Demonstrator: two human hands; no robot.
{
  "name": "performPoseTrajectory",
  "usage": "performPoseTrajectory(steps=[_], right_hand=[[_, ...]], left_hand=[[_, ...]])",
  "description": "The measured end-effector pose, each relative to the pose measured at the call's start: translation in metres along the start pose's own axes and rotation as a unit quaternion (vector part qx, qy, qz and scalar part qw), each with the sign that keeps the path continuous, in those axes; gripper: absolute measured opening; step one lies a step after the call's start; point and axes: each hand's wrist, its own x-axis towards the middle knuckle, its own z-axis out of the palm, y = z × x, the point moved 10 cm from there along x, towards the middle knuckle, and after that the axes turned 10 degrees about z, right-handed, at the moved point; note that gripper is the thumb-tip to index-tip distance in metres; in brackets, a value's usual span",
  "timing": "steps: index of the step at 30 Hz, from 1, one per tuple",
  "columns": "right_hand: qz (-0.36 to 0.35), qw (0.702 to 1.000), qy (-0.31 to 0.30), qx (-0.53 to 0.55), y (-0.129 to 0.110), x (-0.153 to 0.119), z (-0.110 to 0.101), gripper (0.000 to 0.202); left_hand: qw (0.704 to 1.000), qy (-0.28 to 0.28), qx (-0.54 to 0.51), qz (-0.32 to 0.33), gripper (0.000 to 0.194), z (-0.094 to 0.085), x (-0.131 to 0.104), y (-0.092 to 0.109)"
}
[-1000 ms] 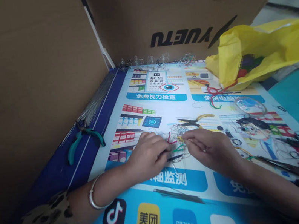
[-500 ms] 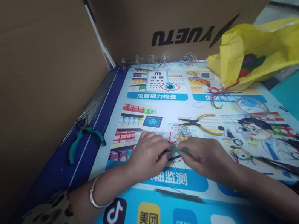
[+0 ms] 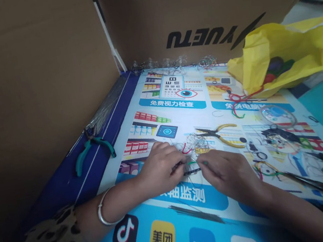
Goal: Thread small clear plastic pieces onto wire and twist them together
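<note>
Both hands are meeting low over the surface, a printed sheet lying in the corner of some cardboard. The left hand is curling inward, thumb and fingers nearly together, seemingly pinching a fine wire piece; which strand it is gripping is too small to tell. The right hand is facing it, thumb and forefinger pressing together on a green strand that is bridging the narrow gap. Holding from opposite sides is probably steadying such thin, springy material, and the low wrists are likely allowing finer control.

Just beyond the fingertips, a tangle of wire is lying beside a short red strand. Yellow-handled pliers are resting just past it, handles pointing right, presumably for an easy reach by the right hand. Teal-handled pliers are lying at the left edge near a bundle of straight wires, and red-handled scissors are lying to the right.

A yellow bag is standing open at far right, red cord trailing from its mouth. Small wire forms are lining the far edge, perhaps keeping them clear of the hands.
</note>
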Motion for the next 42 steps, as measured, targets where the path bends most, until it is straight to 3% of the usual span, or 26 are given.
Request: performPoseTrajectory(steps=[5,9,14,16,21,23,25,27,32,42], right_hand=[[0.033,0.999,0.003,0.002,0.006,0.005,-0.001,0.018],[0.027,1.0,0.013,-0.004,-0.004,0.005,-0.003,0.022],[-0.071,0.997,0.006,-0.027,-0.043,-0.01,0.002,0.024],[-0.1,0.994,-0.001,-0.035,-0.047,-0.014,0.004,0.024],[0.039,0.999,0.002,-0.005,-0.004,-0.001,-0.006,0.019],[0.038,0.999,-0.007,0.0,-0.006,-0.001,-0.005,0.02],[-0.015,0.998,-0.054,-0.001,-0.022,-0.006,0.004,0.023],[-0.062,0.996,-0.058,0.006,-0.034,-0.009,0.005,0.023],[0.085,0.996,-0.019,0.006,0.011,0.004,-0.004,0.016],[0.072,0.997,-0.023,0.006,0.013,0.002,-0.004,0.018]], left_hand=[[0.999,-0.045,-0.001,0.028,0.012,0.006,0.004,0.008],[0.998,-0.053,0.002,0.043,0.013,0.009,0.005,0.012],[0.998,-0.053,-0.006,0.036,0.012,0.011,0.004,0.011],[0.998,-0.054,-0.009,0.032,0.012,0.011,0.004,0.011],[0.997,-0.06,-0.001,0.039,0.012,0.01,0.005,0.01],[0.997,-0.06,-0.001,0.04,0.012,0.01,0.005,0.01],[0.997,-0.06,-0.006,0.039,0.011,0.01,0.004,0.009],[0.997,-0.061,-0.01,0.04,0.011,0.01,0.004,0.01],[0.997,-0.059,-0.005,0.04,0.013,0.008,0.005,0.009],[0.999,-0.03,0.0,0.019,0.011,0.005,0.003,0.003]])
